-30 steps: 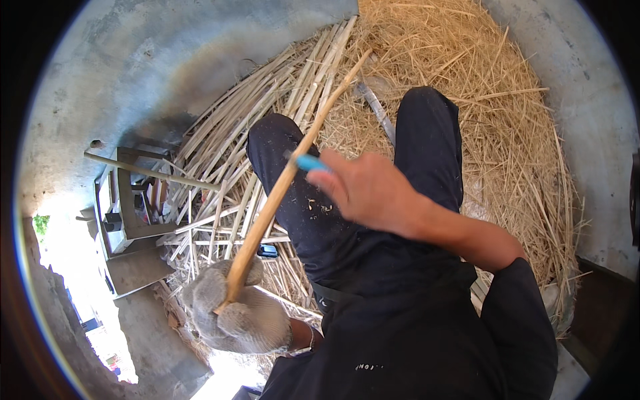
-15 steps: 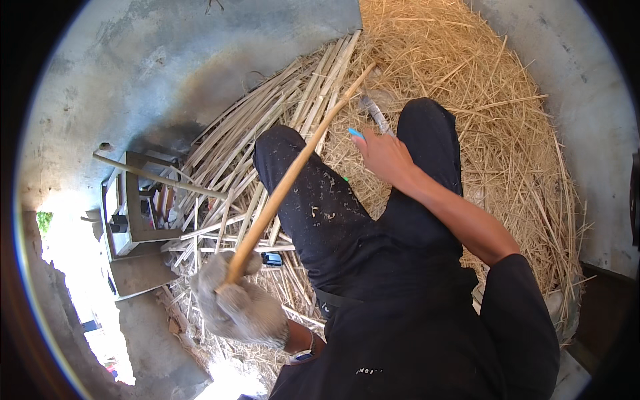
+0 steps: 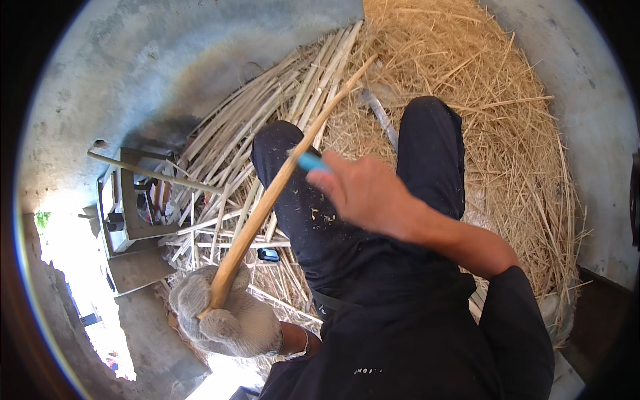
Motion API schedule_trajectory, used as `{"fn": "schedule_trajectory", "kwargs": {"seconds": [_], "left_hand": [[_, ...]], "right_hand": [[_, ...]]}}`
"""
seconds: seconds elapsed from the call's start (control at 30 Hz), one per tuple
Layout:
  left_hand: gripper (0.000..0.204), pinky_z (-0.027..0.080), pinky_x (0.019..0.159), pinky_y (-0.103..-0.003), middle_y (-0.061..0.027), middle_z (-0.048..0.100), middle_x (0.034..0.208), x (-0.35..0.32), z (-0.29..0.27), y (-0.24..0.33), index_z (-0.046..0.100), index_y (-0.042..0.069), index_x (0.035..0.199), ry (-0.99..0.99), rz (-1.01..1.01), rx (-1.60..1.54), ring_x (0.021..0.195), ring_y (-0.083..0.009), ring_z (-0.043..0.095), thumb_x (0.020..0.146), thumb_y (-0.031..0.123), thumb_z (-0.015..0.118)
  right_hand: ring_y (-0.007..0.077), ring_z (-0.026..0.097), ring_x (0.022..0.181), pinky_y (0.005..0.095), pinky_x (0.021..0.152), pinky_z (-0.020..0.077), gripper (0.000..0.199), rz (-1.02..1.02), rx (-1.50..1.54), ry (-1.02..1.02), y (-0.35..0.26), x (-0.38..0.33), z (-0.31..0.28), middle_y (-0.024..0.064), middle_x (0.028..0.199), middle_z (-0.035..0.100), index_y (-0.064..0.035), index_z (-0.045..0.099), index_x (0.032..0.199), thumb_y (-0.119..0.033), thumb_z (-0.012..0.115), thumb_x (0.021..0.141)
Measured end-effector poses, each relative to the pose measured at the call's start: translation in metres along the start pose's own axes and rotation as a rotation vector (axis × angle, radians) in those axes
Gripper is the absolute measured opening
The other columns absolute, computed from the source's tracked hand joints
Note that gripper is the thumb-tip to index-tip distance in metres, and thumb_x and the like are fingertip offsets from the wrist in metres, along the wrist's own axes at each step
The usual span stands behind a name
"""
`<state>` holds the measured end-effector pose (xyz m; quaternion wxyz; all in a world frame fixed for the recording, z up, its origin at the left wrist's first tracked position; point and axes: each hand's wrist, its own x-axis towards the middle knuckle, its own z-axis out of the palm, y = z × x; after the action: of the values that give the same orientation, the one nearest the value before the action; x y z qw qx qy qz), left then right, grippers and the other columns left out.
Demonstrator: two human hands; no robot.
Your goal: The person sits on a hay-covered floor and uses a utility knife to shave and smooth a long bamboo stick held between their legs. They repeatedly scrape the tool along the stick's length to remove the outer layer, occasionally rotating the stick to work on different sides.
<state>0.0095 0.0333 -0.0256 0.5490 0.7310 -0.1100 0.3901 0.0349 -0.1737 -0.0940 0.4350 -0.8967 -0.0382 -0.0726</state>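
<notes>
My left hand (image 3: pixel 227 313), in a grey knit glove, grips the thick lower end of a long tan wooden stick (image 3: pixel 263 207). The stick slants up and away to the right across my left thigh, its thin far end over the straw. Bare and blurred by motion, my right hand (image 3: pixel 363 190) is closed on a small blue-handled tool (image 3: pixel 311 162). The tool's tip meets or nearly meets the stick about midway; its working end is too blurred to make out. A long metal blade (image 3: pixel 381 117) lies on the straw beside my right knee; its near end is hidden.
A heap of straw and shavings (image 3: pixel 507 160) covers the right and far floor. Split strips (image 3: pixel 247 113) are piled at left. A wooden frame (image 3: pixel 143 230) stands by the bright opening, with a pole (image 3: pixel 153 175) across it. A small dark blue object (image 3: pixel 268 255) lies near my left thigh. Grey walls (image 3: pixel 167 60) curve around.
My right hand has come down and left with the blue tool, from beside my right knee to the stick. My left hand and the stick's near end have shifted slightly left and nearer.
</notes>
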Motion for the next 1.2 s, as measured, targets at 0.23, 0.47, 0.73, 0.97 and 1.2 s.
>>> {"fn": "schedule_trajectory", "kwargs": {"seconds": [0.23, 0.47, 0.73, 0.97, 1.2], "left_hand": [[0.046, 0.063, 0.055, -0.032, -0.0187, 0.051, 0.098, 0.002, 0.009, 0.006, 0.053, -0.004, 0.1, 0.036, -0.075, 0.004, 0.086, -0.0285, 0.06, 0.095, 0.042, 0.057], [0.042, 0.065, 0.058, -0.033, -0.019, 0.051, 0.099, 0.005, 0.016, 0.003, 0.052, -0.004, 0.103, 0.106, -0.108, -0.008, 0.082, -0.0285, 0.061, 0.098, 0.037, 0.052], [0.047, 0.062, 0.056, -0.031, -0.0201, 0.053, 0.099, 0.011, 0.01, -0.002, 0.054, -0.007, 0.103, 0.089, -0.107, -0.024, 0.08, -0.028, 0.061, 0.096, 0.039, 0.058], [0.056, 0.056, 0.068, -0.032, -0.019, 0.061, 0.1, 0.002, -0.005, -0.01, 0.056, -0.01, 0.117, 0.009, -0.075, -0.031, 0.085, -0.0285, 0.067, 0.1, 0.043, 0.051], [0.052, 0.066, 0.057, -0.034, -0.0203, 0.053, 0.1, 0.003, -0.003, -0.008, 0.055, -0.009, 0.101, 0.029, -0.082, -0.02, 0.087, -0.0313, 0.062, 0.095, 0.043, 0.059]], "right_hand": [[0.0446, 0.061, 0.055, 0.0533, 0.05, 0.0478, 0.038, 0.075, -0.071, 0.092, 0.048, 0.028, 0.013, 0.0226, 0.056, 0.058, -0.004, 0.055, 0.096, -0.041, 0.047, 0.102], [0.0421, 0.061, 0.052, 0.0504, 0.047, 0.0487, 0.037, 0.038, -0.136, 0.152, 0.06, 0.036, 0.018, 0.0212, 0.055, 0.058, -0.0039, 0.056, 0.094, -0.039, 0.051, 0.101], [0.043, 0.061, 0.053, 0.0516, 0.049, 0.0483, 0.04, -0.051, -0.191, 0.15, 0.058, 0.044, 0.019, 0.0211, 0.056, 0.058, -0.0024, 0.057, 0.094, -0.041, 0.051, 0.1], [0.0449, 0.06, 0.054, 0.0538, 0.052, 0.0468, 0.04, 0.039, -0.221, 0.1, 0.071, 0.037, 0.017, 0.0219, 0.056, 0.057, -0.0027, 0.057, 0.091, -0.04, 0.048, 0.102], [0.0453, 0.061, 0.058, 0.0548, 0.055, 0.0482, 0.04, 0.018, -0.147, 0.028, 0.042, 0.03, 0.011, 0.0231, 0.058, 0.058, -0.002, 0.057, 0.091, -0.039, 0.047, 0.102]]}}
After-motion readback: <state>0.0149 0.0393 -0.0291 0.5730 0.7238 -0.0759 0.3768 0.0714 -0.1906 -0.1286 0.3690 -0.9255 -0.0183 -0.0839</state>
